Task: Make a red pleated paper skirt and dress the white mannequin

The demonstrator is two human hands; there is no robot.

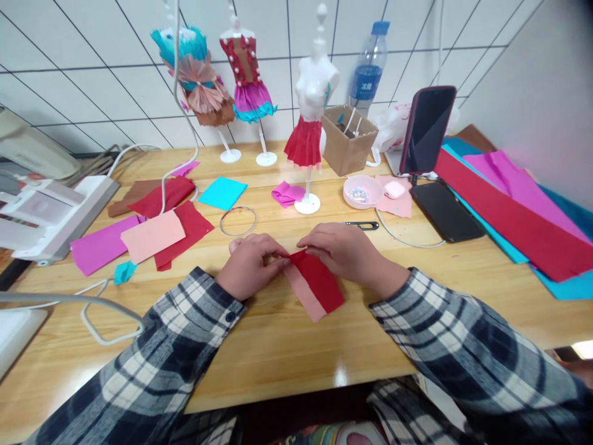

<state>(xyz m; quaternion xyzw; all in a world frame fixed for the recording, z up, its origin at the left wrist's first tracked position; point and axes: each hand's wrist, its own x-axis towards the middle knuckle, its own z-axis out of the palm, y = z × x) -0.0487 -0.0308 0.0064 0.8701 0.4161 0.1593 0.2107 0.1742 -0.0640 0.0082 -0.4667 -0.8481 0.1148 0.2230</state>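
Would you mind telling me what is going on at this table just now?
A person holds a red piece and a pink piece, one against the other, pinching their upper end between the left hand and right hand. Just beyond stands a small white dress form wearing a red skirt; two more dressed forms stand to its left.

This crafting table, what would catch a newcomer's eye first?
Probably the three little dress forms along the back, with the middle one in a red top and a purple skirt edged in turquoise. Then the two hands, left and right, at the front centre, pinching red and pink pieces together.
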